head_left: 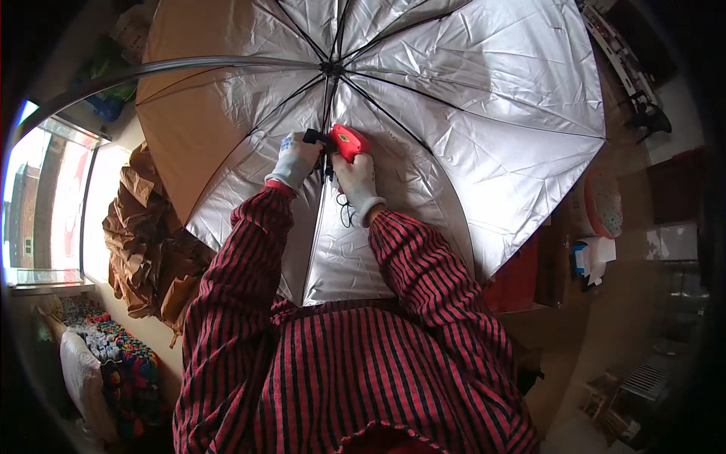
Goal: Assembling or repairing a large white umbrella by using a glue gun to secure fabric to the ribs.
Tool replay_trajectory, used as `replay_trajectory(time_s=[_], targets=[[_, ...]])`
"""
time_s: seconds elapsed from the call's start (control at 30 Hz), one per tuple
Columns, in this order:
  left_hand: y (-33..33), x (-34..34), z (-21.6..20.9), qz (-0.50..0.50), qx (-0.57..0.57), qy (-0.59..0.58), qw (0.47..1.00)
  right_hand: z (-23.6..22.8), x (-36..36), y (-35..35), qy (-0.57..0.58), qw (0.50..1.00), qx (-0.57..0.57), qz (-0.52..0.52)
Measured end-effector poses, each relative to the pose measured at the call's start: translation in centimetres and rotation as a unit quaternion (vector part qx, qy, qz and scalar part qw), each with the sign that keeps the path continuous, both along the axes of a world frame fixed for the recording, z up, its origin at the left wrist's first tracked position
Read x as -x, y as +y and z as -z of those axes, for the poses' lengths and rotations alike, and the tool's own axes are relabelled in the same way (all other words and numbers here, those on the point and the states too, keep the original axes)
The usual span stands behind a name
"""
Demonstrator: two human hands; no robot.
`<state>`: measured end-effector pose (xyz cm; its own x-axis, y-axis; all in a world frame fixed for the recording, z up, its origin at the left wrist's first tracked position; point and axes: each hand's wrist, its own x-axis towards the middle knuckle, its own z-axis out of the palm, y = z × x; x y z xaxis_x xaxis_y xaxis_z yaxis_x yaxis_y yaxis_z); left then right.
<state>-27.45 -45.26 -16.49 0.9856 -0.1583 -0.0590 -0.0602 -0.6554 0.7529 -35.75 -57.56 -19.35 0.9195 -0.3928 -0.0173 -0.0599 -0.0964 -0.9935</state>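
Observation:
A large open umbrella (514,129) lies with its silver underside facing me. Dark ribs spread from its hub (331,69), and the grey shaft (219,63) runs off to the left. My right hand (355,180), in a white knit glove, is closed around a red plastic hand tool (350,141) with a yellow-green label. The tool rests against the rib just below the hub. My left hand (295,160), gloved too, has its fingers closed at a black part (314,137) beside the tool; the fingers partly hide it. A thin black cord loop (347,214) hangs under my right hand.
Crumpled brown paper (144,234) is heaped at the left, under a bright window (53,197). Multicoloured bundles (125,348) lie at the lower left. Beyond the canopy's right edge are a round red-rimmed container (603,203) and a white-and-blue box (594,257).

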Motion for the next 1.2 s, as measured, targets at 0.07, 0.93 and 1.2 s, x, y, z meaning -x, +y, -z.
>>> replay_trajectory(time_s=[0.07, 0.93, 1.2], targets=[[0.4, 0.2, -0.1, -0.017, 0.011, 0.012, 1.000, -1.2, 0.5, -0.3, 0.011, 0.997, -0.068, -0.022], [3.7, -0.8, 1.8, -0.014, 0.126, 0.108, 0.986, -3.6, 0.5, -2.4, 0.009, 0.703, -0.632, -0.326], [2.8, -1.2, 2.0, -0.004, 0.168, 0.127, 0.978, 3.3, -2.6, -3.9, -0.162, 0.917, -0.040, -0.362]])
